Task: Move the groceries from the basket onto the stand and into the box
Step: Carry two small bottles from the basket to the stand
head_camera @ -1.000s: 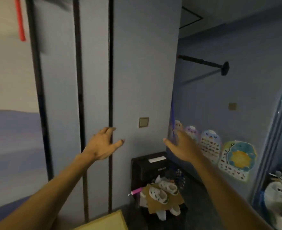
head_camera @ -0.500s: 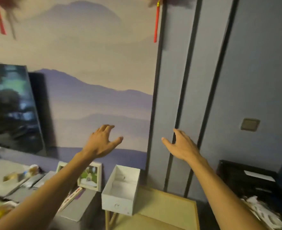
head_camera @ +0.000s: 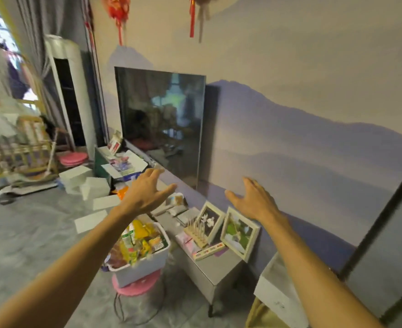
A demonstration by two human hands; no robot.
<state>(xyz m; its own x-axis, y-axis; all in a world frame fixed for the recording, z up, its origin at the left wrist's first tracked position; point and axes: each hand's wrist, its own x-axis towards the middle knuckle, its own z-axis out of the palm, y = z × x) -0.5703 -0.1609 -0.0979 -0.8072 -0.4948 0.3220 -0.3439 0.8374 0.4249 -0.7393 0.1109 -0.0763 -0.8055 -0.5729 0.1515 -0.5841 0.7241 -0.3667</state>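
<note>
A white basket (head_camera: 148, 262) full of colourful grocery packets (head_camera: 137, 242) rests on a pink stool (head_camera: 137, 284) at lower centre. My left hand (head_camera: 145, 192) hovers open in the air above and behind the basket, fingers spread, holding nothing. My right hand (head_camera: 254, 201) is also open and raised, over the grey TV stand (head_camera: 209, 263). A white box (head_camera: 277, 295) sits on a wooden table at the lower right, partly hidden by my right forearm.
Two picture frames (head_camera: 239, 232), a small wooden rack (head_camera: 196, 233) and papers lie on the stand beside a large TV (head_camera: 159, 121). White boxes and sheets litter the floor at left, near a wooden crib (head_camera: 18, 150) and a tall white unit (head_camera: 65, 91).
The view has swung left, from the grey wall panels to the TV stand and basket. Both hands stay raised and open in front of me, holding nothing.
</note>
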